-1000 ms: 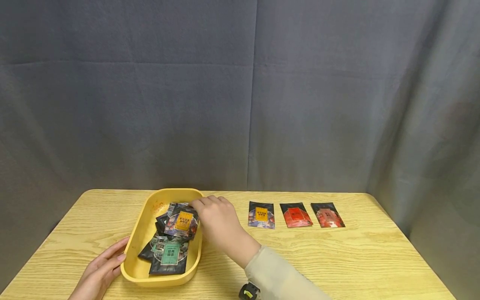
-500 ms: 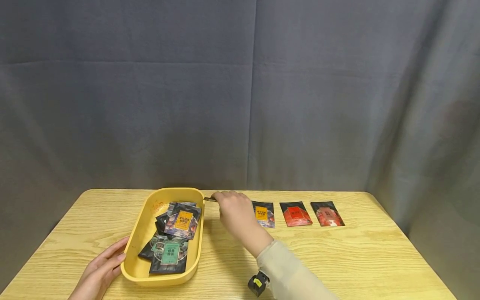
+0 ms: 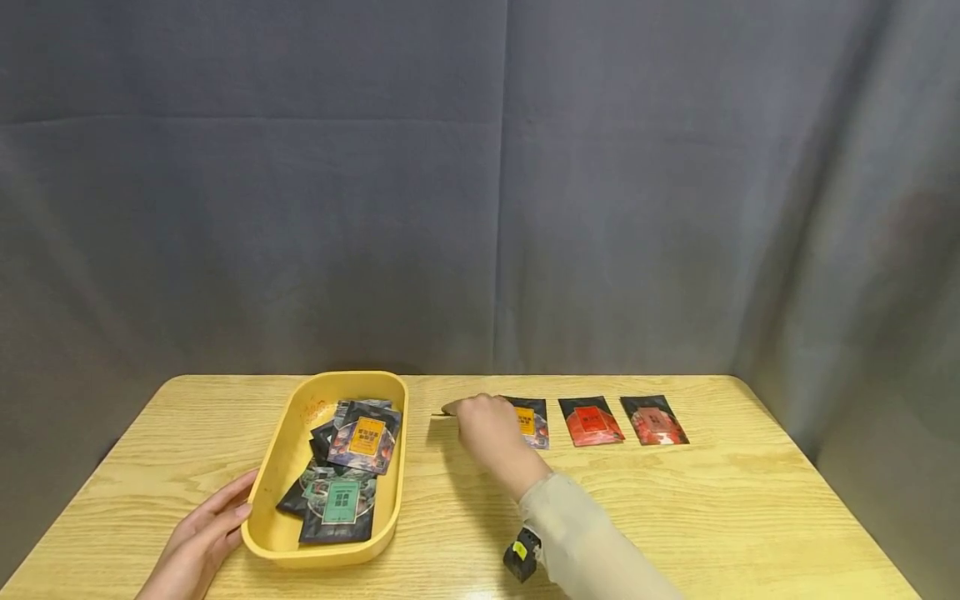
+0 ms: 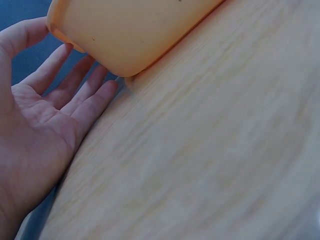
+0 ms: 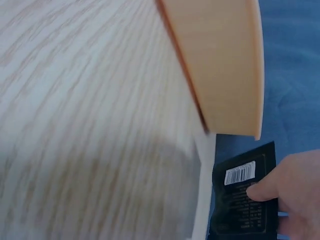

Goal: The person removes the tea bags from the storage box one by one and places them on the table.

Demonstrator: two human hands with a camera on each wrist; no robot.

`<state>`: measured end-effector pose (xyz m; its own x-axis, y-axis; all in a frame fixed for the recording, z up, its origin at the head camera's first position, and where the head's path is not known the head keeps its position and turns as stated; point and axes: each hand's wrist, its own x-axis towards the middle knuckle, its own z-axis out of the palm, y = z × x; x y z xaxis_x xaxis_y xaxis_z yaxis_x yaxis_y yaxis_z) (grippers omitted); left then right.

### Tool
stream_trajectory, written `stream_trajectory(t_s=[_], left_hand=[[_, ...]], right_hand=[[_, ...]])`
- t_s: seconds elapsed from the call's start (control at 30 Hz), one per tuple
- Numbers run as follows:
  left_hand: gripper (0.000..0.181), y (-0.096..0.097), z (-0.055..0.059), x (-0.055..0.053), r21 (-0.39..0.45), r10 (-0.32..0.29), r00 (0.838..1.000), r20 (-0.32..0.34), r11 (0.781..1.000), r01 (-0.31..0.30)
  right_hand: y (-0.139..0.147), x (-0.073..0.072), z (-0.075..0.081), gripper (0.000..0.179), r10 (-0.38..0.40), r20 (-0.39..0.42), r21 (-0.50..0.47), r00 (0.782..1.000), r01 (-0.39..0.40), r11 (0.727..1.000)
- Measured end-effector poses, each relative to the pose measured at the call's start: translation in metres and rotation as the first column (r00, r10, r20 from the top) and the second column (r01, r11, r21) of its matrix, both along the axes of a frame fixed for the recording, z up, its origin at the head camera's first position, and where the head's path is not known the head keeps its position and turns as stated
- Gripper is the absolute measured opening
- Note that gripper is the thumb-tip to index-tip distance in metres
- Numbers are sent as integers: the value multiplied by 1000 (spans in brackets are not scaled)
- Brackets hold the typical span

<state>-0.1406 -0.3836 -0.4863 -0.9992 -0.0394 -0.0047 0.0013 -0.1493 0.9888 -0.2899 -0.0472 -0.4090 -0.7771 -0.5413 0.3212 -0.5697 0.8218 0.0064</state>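
Curtain (image 3: 375, 192) hangs behind the tabletop (image 3: 675, 525). Anything you let go near the far edge might slide off that side.

Tray (image 3: 322, 560) stands to the left on the tabletop. Your left hand (image 3: 198, 542) is at its near-left side, fingers loosely extended, tips against it, not wrapped round. Push hard there and the tray could skid or swivel; nothing visible braces its other side.

Your right hand (image 3: 491, 433) pinches one packet (image 5: 245, 212), thumb on the printed back, just right of the tray. Thin, slick-looking film: a slack pinch could let it twist or drop. Can't tell if it touches the tabletop.

Same hand partly hides the row's orange packet (image 3: 534, 423); placing blind could overlap or nudge it. Red packet (image 3: 591, 421) and pink packet (image 3: 654, 421) lie farther right, less exposed.

In the tray, green packet (image 3: 339, 507) and orange-label packet (image 3: 365, 437) top an overlapping heap; one pull might drag two.

Barcode (image 5: 240, 173) faces your wrist camera; a wrong wrist turn could leave it uppermost.
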Motion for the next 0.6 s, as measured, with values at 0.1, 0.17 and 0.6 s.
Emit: stream_trajectory(t_s=[0.1, 0.17, 0.6], left_hand=[[34, -1, 0, 1, -1, 2, 1000, 5, 1000, -2], [33, -1, 0, 1, -2, 1, 1000, 8, 1000, -1], [35, -1, -1, 1, 8, -15, 1000, -25, 1000, 16]], right_hand=[[-1, -1, -4, 37, 29, 2, 28, 1000, -29, 999], [-1, -1, -7, 38, 39, -7, 52, 999, -38, 998], [-6, -2, -14, 38, 37, 124, 148, 992, -56, 987]])
